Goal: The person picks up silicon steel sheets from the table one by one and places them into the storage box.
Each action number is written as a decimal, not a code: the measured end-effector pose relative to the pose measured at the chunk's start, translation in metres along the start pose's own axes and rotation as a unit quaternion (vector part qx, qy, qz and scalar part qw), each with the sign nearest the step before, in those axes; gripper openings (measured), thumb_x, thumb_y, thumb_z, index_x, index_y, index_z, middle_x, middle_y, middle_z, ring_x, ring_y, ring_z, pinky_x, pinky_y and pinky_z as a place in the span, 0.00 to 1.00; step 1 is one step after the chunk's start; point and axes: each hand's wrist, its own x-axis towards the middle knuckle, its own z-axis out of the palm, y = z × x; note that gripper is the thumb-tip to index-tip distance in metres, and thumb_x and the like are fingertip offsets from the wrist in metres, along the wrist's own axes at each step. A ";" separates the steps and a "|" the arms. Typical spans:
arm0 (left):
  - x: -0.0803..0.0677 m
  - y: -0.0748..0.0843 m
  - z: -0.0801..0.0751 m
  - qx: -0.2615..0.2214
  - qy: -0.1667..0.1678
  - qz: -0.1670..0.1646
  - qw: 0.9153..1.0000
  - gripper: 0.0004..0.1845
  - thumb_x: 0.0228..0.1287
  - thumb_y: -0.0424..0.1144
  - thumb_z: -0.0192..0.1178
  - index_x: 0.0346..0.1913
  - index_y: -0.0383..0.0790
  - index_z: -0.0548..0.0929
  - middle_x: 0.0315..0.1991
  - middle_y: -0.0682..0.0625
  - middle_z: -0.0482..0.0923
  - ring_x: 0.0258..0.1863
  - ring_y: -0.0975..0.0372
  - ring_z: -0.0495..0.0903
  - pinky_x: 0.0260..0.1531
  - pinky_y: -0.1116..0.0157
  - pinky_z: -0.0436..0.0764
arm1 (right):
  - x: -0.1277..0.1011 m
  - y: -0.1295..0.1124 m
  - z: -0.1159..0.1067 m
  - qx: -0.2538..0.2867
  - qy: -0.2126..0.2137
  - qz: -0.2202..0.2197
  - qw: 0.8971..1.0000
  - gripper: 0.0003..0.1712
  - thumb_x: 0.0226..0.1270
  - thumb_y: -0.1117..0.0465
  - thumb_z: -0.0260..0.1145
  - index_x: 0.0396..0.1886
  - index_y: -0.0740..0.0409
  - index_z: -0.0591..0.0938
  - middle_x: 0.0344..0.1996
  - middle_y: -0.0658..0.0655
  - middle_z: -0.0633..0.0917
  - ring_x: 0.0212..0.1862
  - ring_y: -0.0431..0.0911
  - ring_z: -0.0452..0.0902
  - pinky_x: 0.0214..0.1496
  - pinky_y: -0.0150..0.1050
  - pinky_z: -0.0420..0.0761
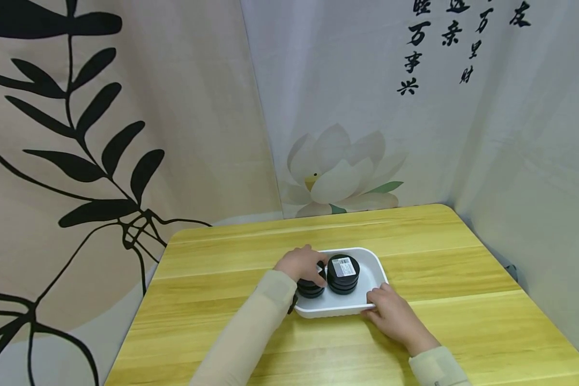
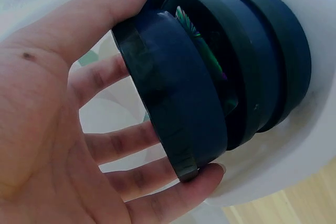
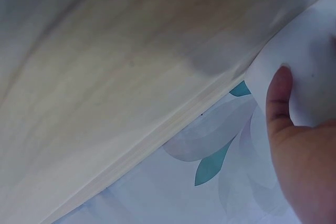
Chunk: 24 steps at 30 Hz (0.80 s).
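A white tray [image 1: 325,311] on the table carries two stacks of round black flat containers. My left hand [image 1: 301,264] is over the left stack [image 1: 311,292], thumb and fingers gripping the edges of its top round container [image 2: 170,93]. In the left wrist view, that container tilts away from the containers [image 2: 262,59] under it, and a shiny green-purple patch [image 2: 207,59] shows in the gap. Beside it, the right stack [image 1: 342,286] has a white barcode label on top. My right hand [image 1: 393,312] pinches the tray's near right rim, thumb along the wall in the right wrist view.
The tray rests on a yellow wood-grain table [image 1: 463,305], whose far edge lies behind it. Beyond stand fabric curtains, one with black leaves [image 1: 79,166], another with a printed lotus flower [image 1: 342,171] and dark brush characters.
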 end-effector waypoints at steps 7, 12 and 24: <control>0.003 0.000 0.005 -0.007 0.011 -0.003 1.000 0.32 0.49 0.56 0.78 0.60 0.61 0.81 0.67 0.43 0.71 0.57 0.49 0.76 0.58 0.47 0.77 | 0.000 0.000 0.001 -0.004 0.000 0.001 1.000 0.20 0.51 0.54 0.80 0.23 0.42 0.73 0.24 0.37 0.74 0.35 0.37 0.63 0.35 0.32 0.70; 0.005 0.000 0.009 0.006 0.019 -0.001 1.000 0.35 0.46 0.57 0.80 0.61 0.60 0.81 0.67 0.42 0.70 0.58 0.48 0.76 0.56 0.48 0.78 | 0.000 0.000 0.000 -0.005 -0.003 0.000 1.000 0.20 0.51 0.54 0.80 0.23 0.42 0.73 0.24 0.36 0.74 0.35 0.37 0.63 0.35 0.32 0.69; 0.007 0.001 0.014 0.024 0.027 0.008 0.999 0.36 0.45 0.57 0.80 0.60 0.58 0.81 0.63 0.44 0.73 0.58 0.47 0.76 0.55 0.47 0.78 | 0.000 -0.001 0.000 -0.010 0.000 -0.005 1.000 0.20 0.51 0.54 0.80 0.23 0.43 0.73 0.24 0.37 0.74 0.35 0.38 0.62 0.35 0.33 0.69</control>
